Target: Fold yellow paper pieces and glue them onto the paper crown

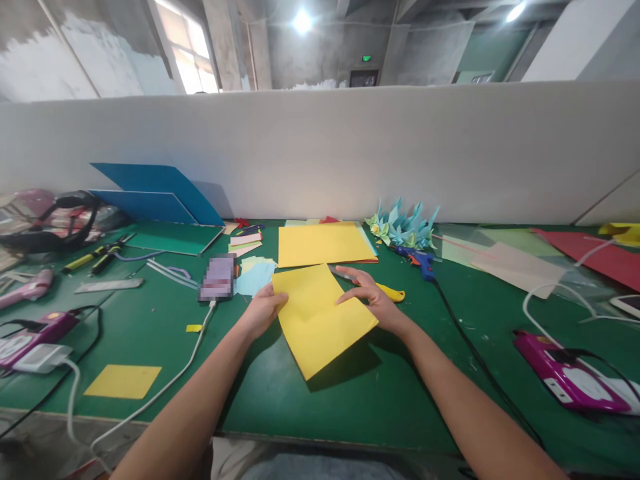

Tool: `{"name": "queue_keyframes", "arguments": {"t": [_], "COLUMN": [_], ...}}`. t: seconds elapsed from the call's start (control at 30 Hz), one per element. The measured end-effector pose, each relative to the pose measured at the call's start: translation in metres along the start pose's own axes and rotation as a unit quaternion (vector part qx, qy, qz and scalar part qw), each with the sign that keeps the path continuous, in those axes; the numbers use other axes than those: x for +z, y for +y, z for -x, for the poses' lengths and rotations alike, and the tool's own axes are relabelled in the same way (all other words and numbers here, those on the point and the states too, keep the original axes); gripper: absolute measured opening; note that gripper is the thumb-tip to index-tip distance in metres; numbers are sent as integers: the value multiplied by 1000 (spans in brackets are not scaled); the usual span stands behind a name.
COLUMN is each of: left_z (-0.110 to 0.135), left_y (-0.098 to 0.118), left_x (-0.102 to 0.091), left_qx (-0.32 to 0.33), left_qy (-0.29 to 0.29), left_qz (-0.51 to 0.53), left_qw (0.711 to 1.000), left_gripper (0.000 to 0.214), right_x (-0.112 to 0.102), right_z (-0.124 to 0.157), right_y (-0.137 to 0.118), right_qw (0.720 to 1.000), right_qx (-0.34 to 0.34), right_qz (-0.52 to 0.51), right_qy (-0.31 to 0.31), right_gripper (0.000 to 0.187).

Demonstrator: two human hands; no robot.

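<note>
A sheet of yellow paper (pixel 320 320), bent at its upper right, is held tilted above the green table. My left hand (pixel 265 308) is closed on its left edge, thumb on top. At the right edge, my right hand (pixel 375 300) has its fingers apart, touching the bent part of the sheet without a clear grip. A yellow-handled cutter (pixel 393 292) lies just behind the right hand; its front part is hidden by that hand. Farther back is a stack of yellow sheets (pixel 320 245).
A blue glue gun (pixel 425 262) lies near teal folded-paper pieces (pixel 403 227). Left are a plugged-in phone (pixel 218 277), a small yellow piece (pixel 123 381) and a propped blue board (pixel 150 193). A purple power strip (pixel 570 373) and cables lie right. A white partition (pixel 320 153) stands behind.
</note>
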State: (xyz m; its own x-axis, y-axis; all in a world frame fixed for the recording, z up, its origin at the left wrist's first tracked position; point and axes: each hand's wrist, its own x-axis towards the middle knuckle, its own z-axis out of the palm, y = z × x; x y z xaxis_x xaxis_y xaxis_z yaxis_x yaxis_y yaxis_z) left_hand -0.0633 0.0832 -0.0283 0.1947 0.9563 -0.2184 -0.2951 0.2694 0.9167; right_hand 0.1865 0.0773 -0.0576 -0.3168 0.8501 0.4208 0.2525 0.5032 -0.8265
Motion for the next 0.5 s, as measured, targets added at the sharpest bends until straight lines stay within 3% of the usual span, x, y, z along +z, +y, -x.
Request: {"name": "queue_keyframes", "arguments": {"t": [0.23, 0.5], "left_z": [1, -11], "left_y": [-1, -8], "left_x": [2, -9], "left_qx": [-8, -4], "left_qy": [0, 10], "left_qz": [13, 37], "left_qw": [1000, 999], "left_gripper": [25, 13], "right_x": [5, 8], "right_z": [2, 1], "right_y": [-3, -15], "right_qw": [1000, 997], "right_qx": [9, -22], "right_qz": [-19, 32], "right_qy": [19, -70], "right_gripper": [24, 19]}}
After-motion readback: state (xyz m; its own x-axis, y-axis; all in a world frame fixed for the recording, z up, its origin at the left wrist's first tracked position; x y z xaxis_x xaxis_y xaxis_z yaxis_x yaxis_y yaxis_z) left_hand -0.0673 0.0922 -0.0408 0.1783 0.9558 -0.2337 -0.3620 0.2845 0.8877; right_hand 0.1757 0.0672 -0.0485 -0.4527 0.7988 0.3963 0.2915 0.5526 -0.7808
